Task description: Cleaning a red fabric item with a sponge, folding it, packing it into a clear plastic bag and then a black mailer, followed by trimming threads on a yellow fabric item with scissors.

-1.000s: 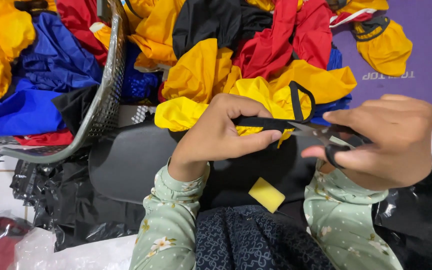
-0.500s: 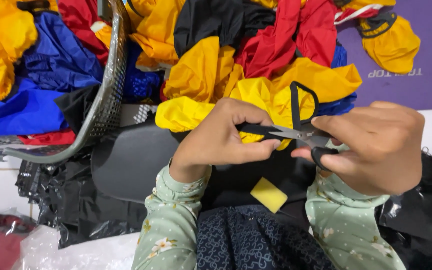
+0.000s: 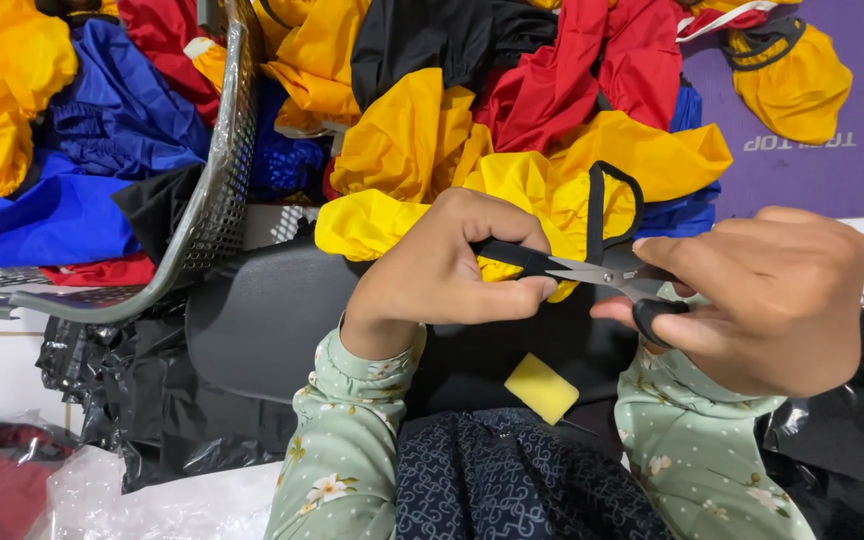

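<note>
Two hands cutting a black strap with scissors at frame centre

The left hand [image 3: 442, 270] is closed, fingers pinching a black strap [image 3: 512, 256] taut; the right hand [image 3: 767, 300] is curled shut around the scissors' [image 3: 607, 275] black handles, blades nearly closed and touching the strap just right of centre. The strap's loop stands up against yellow cloth [image 3: 542, 190] just above the hands. A small yellow scrap [image 3: 542, 387] lies below centre on black fabric. A metal basket [image 3: 217, 190] at upper left holds blue and yellow cloth, with red and black cloth heaped along the top
</note>
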